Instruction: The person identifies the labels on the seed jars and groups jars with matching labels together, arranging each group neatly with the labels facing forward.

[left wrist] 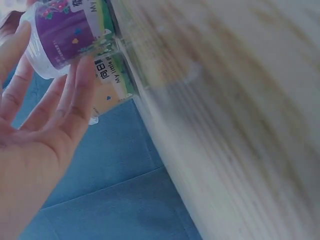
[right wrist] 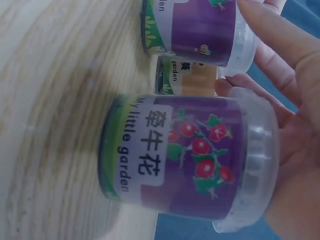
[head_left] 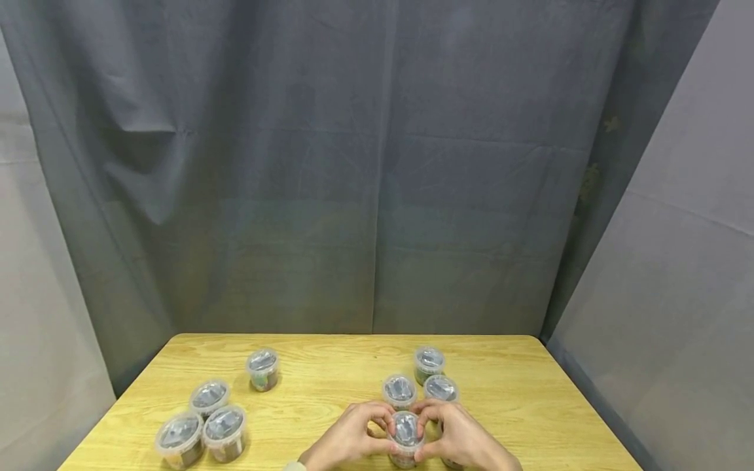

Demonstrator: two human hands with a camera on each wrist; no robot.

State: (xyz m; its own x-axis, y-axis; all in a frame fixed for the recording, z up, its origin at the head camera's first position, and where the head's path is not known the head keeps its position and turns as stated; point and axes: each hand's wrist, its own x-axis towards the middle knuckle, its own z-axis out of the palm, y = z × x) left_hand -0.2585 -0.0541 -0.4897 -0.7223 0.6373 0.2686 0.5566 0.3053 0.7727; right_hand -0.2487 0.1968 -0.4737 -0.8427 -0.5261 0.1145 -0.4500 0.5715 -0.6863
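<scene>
Both hands grip one clear-lidded plastic tub (head_left: 406, 428) with a purple label, fingers and thumbs at opposite sides of its lid. My left hand (head_left: 359, 432) has it from the left, and my right hand (head_left: 453, 432) from the right. In the left wrist view the purple tub (left wrist: 65, 37) stands beside an orange-labelled tub (left wrist: 111, 82). Another purple tub (right wrist: 192, 155) with red flowers and "My little garden" lettering stands close to the right palm; the right hand mostly hides it in the head view.
Just beyond the hands stand several more tubs, one at the left (head_left: 399, 390), one at the right (head_left: 440, 388) and one farther back (head_left: 429, 363). On the left of the wooden table (head_left: 330, 366) are a cluster of three tubs (head_left: 224, 432) and a lone tub (head_left: 262, 369). Grey curtains (head_left: 377, 196) surround it.
</scene>
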